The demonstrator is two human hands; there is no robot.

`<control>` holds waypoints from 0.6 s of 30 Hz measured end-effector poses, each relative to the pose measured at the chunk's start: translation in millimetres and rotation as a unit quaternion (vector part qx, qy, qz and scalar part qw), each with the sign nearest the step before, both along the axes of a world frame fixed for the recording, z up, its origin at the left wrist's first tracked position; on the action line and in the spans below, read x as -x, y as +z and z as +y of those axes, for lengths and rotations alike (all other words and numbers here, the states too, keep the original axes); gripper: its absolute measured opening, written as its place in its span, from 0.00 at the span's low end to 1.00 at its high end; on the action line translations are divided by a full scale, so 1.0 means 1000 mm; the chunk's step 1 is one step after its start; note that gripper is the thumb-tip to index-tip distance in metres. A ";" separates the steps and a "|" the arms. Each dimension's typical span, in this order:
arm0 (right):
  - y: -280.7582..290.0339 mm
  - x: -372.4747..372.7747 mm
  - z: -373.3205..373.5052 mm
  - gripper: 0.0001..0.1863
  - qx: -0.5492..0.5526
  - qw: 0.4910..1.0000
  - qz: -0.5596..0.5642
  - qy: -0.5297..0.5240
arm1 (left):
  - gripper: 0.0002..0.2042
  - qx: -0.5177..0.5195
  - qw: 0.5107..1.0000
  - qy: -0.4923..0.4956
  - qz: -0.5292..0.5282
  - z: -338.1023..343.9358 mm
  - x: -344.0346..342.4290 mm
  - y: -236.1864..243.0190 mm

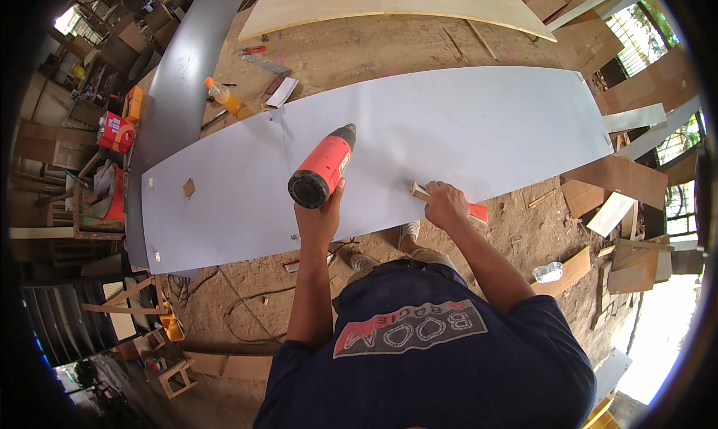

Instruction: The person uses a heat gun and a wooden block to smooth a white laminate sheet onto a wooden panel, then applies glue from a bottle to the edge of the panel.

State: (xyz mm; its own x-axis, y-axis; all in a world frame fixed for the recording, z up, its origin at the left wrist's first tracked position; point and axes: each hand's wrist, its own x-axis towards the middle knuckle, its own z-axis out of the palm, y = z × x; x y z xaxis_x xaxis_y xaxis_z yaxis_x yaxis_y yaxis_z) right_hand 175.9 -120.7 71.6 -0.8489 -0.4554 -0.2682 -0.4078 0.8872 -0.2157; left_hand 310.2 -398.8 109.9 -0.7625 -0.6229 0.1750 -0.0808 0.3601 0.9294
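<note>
My left hand (323,218) is wrapped round the handle of a red and black heat gun (321,167), held above a large pale grey sheet (479,122). Its dark nozzle points away from me, over the middle of the sheet. Near the sheet's front edge, my right hand (446,204) closes on a small wooden block (421,192) at the sheet's surface. A red piece (478,216) shows just right of that hand; whether it joins the block I cannot tell. A small brown square patch (189,187) lies on the sheet's left part.
Beyond the sheet lie an orange drink bottle (228,98), a metal square (265,65) and a plywood board (389,2). A red can (116,132) stands left. Cables (239,302) run over the dirt floor. A clear bottle (548,272) and wood offcuts (621,178) are right.
</note>
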 end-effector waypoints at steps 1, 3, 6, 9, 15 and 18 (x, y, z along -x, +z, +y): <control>0.001 0.000 0.000 0.18 0.000 1.000 0.000 0.000 | 0.23 0.001 1.000 0.002 -0.001 0.000 0.000 0.000; 0.003 0.000 -0.001 0.18 -0.003 1.000 -0.009 -0.002 | 0.23 0.001 1.000 0.004 -0.002 0.000 0.000 -0.001; 0.002 0.000 -0.001 0.19 -0.005 1.000 -0.011 -0.005 | 0.22 0.001 1.000 0.004 0.001 0.000 0.001 -0.001; -0.001 0.000 0.000 0.19 0.010 1.000 -0.005 -0.006 | 0.22 0.001 1.000 0.002 0.000 0.000 0.001 -0.001; 0.000 0.000 0.000 0.18 0.011 1.000 -0.004 -0.005 | 0.22 0.010 1.000 -0.002 0.010 -0.001 0.002 -0.001; -0.001 0.000 0.000 0.18 0.010 1.000 -0.006 -0.006 | 0.22 0.009 1.000 -0.002 0.005 0.000 0.002 0.001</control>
